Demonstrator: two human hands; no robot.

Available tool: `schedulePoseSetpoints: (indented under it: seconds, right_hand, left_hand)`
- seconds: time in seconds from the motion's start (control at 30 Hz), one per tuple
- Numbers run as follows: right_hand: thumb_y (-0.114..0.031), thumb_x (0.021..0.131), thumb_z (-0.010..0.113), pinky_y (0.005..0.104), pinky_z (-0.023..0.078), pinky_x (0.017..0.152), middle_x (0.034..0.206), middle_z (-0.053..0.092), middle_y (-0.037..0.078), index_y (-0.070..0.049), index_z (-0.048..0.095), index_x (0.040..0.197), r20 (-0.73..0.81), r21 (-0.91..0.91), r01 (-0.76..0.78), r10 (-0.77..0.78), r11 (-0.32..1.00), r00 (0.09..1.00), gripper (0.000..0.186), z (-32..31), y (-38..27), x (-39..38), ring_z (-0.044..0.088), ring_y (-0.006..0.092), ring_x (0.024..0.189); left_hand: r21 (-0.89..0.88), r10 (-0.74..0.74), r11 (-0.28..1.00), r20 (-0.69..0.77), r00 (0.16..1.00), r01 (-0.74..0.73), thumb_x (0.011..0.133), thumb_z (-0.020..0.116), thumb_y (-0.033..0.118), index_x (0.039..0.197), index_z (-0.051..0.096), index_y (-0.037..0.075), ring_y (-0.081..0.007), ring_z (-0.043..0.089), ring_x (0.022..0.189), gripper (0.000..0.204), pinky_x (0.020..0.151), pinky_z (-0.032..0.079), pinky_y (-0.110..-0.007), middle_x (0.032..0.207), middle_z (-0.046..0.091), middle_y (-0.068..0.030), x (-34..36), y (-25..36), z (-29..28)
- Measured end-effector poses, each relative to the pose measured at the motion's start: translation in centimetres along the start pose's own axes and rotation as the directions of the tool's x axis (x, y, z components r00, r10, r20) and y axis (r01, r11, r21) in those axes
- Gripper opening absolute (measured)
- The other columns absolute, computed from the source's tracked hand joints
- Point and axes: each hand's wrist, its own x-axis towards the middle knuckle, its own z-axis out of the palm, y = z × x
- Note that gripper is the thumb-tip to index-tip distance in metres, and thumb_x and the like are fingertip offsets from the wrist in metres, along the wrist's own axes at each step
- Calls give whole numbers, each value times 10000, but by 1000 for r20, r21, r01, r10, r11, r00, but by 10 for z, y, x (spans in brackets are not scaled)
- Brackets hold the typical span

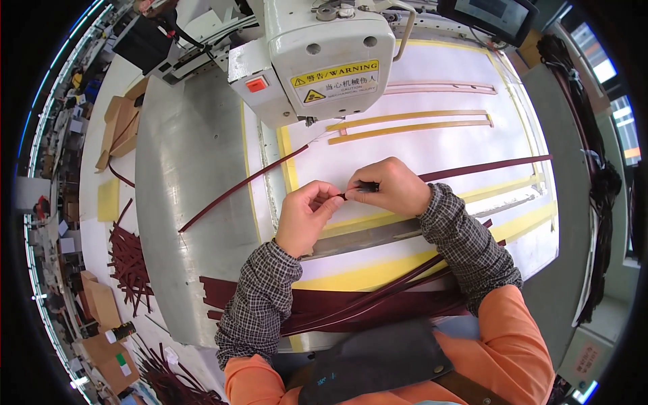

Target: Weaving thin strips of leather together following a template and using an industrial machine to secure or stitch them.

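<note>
In front of the sewing machine head [331, 61], my two hands meet over the white work plate. My left hand [304, 212] is closed, thumb and fingers pinching the end of a dark maroon strap [486, 169]. This strap runs off to the right past my right hand [395, 183]. My right hand is curled around a small black tool [368, 186], mostly covered by the fingers, and its fingertips come close to the pinched strap end. Another maroon strap [243, 184] lies slantwise at the left, with thin pale threads between its upper end and the machine head.
A yellow-edged slotted guide [412, 126] lies on the plate, below a pinkish one [442, 88]. Maroon straps [378, 304] are stacked near my body. A loose strap pile [131, 260] and a cardboard box [123, 128] are at left. A screen [496, 17] stands at far right.
</note>
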Motion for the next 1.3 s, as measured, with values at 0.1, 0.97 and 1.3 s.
schedulePoseSetpoints:
  seconds: [0.1, 0.97, 1.3]
  right_hand:
    - [-265, 902, 778, 424, 550, 670, 740, 698, 164, -29, 765, 894, -104, -155, -97, 81, 983, 991, 237, -29, 14, 16, 684, 344, 678]
    - [-308, 861, 718, 353, 549, 606, 701, 719, 71, -45, 780, 926, 43, -117, -418, 426, 901, 904, 278, -66, 51, 90, 669, 192, 577]
    - [-401, 868, 752, 338, 614, 677, 806, 755, 89, -107, 752, 1148, -79, -280, -476, 474, 834, 877, 406, -54, 29, 92, 714, 205, 607]
  left_hand:
    - [364, 243, 909, -62, 968, -205, 962, 757, 82, 1161, 722, 10, -197, 704, 897, 215, 770, 586, -338, 1087, 735, -94, 23, 22, 1]
    - [766, 652, 506, -39, 757, -397, 911, 729, 73, 1101, 779, 90, -275, 664, 1024, 197, 904, 562, -412, 1173, 704, -49, 90, -2, 5]
    - [823, 653, 429, 2, 757, -372, 912, 740, 111, 1175, 778, 139, -287, 657, 1054, 267, 905, 557, -422, 1198, 687, -48, 89, -1, 6]
